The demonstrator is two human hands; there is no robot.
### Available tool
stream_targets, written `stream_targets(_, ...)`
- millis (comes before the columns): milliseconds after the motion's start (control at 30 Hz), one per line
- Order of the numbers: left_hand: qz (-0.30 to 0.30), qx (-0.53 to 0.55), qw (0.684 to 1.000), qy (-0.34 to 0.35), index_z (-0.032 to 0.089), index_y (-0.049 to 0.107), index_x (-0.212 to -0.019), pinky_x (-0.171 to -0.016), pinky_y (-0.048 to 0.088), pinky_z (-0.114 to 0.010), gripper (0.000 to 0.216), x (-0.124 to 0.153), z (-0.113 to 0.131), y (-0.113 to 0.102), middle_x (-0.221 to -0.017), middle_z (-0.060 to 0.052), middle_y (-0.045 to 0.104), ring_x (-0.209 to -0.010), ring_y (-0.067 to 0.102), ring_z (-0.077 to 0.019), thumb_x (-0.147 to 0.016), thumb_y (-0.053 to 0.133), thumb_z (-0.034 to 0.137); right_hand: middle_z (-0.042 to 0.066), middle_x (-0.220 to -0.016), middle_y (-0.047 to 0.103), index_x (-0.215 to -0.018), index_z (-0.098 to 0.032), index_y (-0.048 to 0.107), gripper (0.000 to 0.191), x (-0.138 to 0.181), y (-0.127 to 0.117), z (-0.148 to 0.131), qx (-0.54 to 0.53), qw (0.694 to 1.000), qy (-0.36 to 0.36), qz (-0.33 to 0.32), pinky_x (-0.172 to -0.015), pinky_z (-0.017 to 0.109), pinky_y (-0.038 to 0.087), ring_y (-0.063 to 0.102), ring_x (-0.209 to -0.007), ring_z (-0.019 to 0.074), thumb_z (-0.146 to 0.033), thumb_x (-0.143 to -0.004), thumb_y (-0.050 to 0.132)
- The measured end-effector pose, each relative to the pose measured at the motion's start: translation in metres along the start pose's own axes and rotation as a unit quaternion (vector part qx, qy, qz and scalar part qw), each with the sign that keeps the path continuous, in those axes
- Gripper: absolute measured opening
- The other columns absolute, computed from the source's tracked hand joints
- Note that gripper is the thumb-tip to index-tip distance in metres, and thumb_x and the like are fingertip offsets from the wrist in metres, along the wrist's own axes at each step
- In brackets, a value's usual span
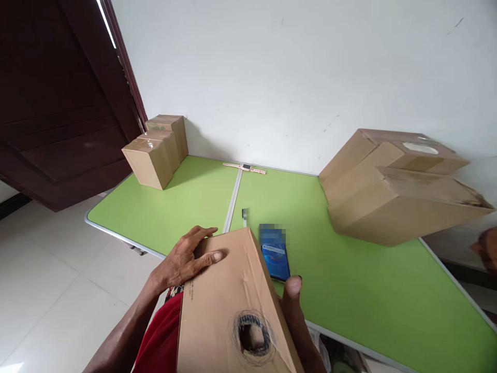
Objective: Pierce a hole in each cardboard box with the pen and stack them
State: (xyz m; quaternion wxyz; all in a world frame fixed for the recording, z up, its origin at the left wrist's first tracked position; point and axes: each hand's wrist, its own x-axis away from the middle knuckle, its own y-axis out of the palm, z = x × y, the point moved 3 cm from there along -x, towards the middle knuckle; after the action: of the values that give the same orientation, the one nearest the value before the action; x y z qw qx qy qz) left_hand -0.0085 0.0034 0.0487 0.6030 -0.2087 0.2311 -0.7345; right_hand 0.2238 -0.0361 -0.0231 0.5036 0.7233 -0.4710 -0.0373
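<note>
A brown cardboard box point(217, 290) is held close to my body at the front edge of the table. Its near face has a round hole ringed with dark scribbled lines. My left hand point(184, 261) grips the box's left edge, thumb on the face and fingers over the side. Along the right side lies my right hand point(295, 311); its thumb shows and its other fingers are hidden. Just beyond the box, a smartphone point(277, 261) with a lit blue screen rests on the table, near my right thumb. A small dark-ended object point(244, 213) with a pale strip is partly covered by the box.
Several cardboard boxes stand at the left point(149, 166) and right point(373, 207) of the green table point(205, 191). A pink-strapped watch point(246, 167) lies at the back edge by the white wall. A dark door point(58, 93) is at the left.
</note>
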Motion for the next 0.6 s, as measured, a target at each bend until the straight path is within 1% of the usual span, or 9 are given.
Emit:
stream_targets(33, -0.007, -0.011, 1.0, -0.011, 0.022, 0.062, -0.151, -0.097, 0.051, -0.041, 0.068, 0.003, -0.001, 0.002, -0.129, -0.012, 0.068, -0.112, 0.068, -0.0303, -0.101, 0.059, 0.068, 0.015, -0.118, 0.083, -0.137, -0.021, 0.073, 0.088, 0.002, -0.002, 0.002, -0.013, 1.0, 0.016, 0.009, -0.104, 0.053, 0.058, 0.072, -0.124, 0.0422, -0.083, -0.076, 0.079)
stream_targets(100, -0.017, -0.026, 0.999, -0.029, 0.022, 0.064, -0.149, -0.096, 0.052, -0.041, 0.067, 0.007, -0.004, 0.005, -0.129, -0.013, 0.069, -0.112, 0.068, -0.0303, -0.101, 0.058, 0.068, 0.013, -0.111, 0.085, -0.135, -0.022, 0.076, 0.073, 0.002, -0.003, 0.003, -0.014, 0.999, 0.033, 0.022, -0.104, 0.056, 0.058, 0.075, -0.12, 0.0422, -0.069, -0.079, 0.085)
stream_targets(200, -0.031, -0.035, 0.998, -0.053, 0.023, 0.068, -0.144, -0.101, 0.051, -0.042, 0.064, 0.013, -0.009, 0.004, -0.134, -0.013, 0.072, -0.118, 0.068, -0.0325, -0.102, 0.055, 0.069, 0.011, -0.108, 0.086, -0.124, -0.025, 0.081, 0.054, -0.006, 0.003, 0.002, 0.007, 0.999, 0.043, 0.005, -0.104, 0.059, 0.058, 0.076, -0.116, 0.0421, -0.062, -0.084, 0.083)
stream_targets(300, -0.052, -0.009, 0.993, -0.108, 0.021, 0.073, -0.135, -0.097, 0.053, -0.041, 0.065, 0.02, -0.022, -0.009, -0.13, -0.012, 0.076, -0.117, 0.069, -0.0354, -0.099, 0.056, 0.074, 0.009, -0.115, 0.085, -0.116, -0.027, 0.083, 0.051, -0.012, 0.007, -0.001, -0.003, 1.0, -0.021, 0.011, -0.104, 0.057, 0.058, 0.075, -0.12, 0.0412, -0.066, -0.083, 0.081)
stream_targets(367, -0.102, 0.061, 0.982, -0.146, 0.02, 0.075, -0.129, -0.09, 0.056, -0.04, 0.068, 0.031, -0.037, -0.016, -0.122, -0.012, 0.078, -0.111, 0.071, -0.0354, -0.097, 0.057, 0.077, 0.01, -0.12, 0.084, -0.119, -0.027, 0.083, 0.058, -0.008, 0.005, 0.003, -0.015, 0.996, -0.079, 0.028, -0.104, 0.057, 0.058, 0.073, -0.124, 0.0411, -0.073, -0.086, 0.073)
stream_targets(433, -0.166, 0.155, 0.96, -0.164, 0.019, 0.073, -0.132, -0.085, 0.059, -0.04, 0.074, 0.047, -0.054, -0.012, -0.12, -0.012, 0.08, -0.107, 0.074, -0.0358, -0.091, 0.063, 0.081, 0.012, -0.12, 0.083, -0.123, -0.028, 0.083, 0.069, 0.003, 0.001, 0.014, -0.011, 0.993, -0.108, 0.037, -0.102, 0.058, 0.059, 0.072, -0.126, 0.0422, -0.083, -0.085, 0.066)
stream_targets(500, -0.204, 0.266, 0.928, -0.164, 0.019, 0.068, -0.14, -0.089, 0.06, -0.045, 0.086, 0.065, -0.07, 0.002, -0.124, -0.015, 0.079, -0.11, 0.074, -0.0388, -0.081, 0.074, 0.081, 0.011, -0.122, 0.083, -0.127, -0.031, 0.082, 0.072, 0.017, -0.005, 0.028, 0.013, 0.993, -0.109, 0.049, -0.102, 0.056, 0.06, 0.072, -0.126, 0.0425, -0.086, -0.083, 0.066)
stream_targets(533, -0.208, 0.329, 0.907, -0.16, 0.018, 0.066, -0.144, -0.093, 0.06, -0.048, 0.091, 0.073, -0.076, 0.012, -0.128, -0.017, 0.078, -0.114, 0.073, -0.0406, -0.078, 0.079, 0.079, 0.01, -0.124, 0.083, -0.13, -0.034, 0.08, 0.068, 0.023, -0.009, 0.034, 0.028, 0.993, -0.104, 0.058, -0.102, 0.055, 0.06, 0.072, -0.126, 0.0418, -0.083, -0.084, 0.068)
stream_targets(600, -0.193, 0.453, 0.857, -0.15, 0.017, 0.061, -0.149, -0.104, 0.056, -0.055, 0.09, 0.085, -0.081, 0.034, -0.136, -0.02, 0.075, -0.124, 0.071, -0.0436, -0.08, 0.082, 0.07, 0.008, -0.125, 0.083, -0.133, -0.037, 0.079, 0.06, 0.032, -0.015, 0.041, 0.042, 0.991, -0.1, 0.082, -0.102, 0.052, 0.06, 0.073, -0.124, 0.0404, -0.076, -0.088, 0.07)
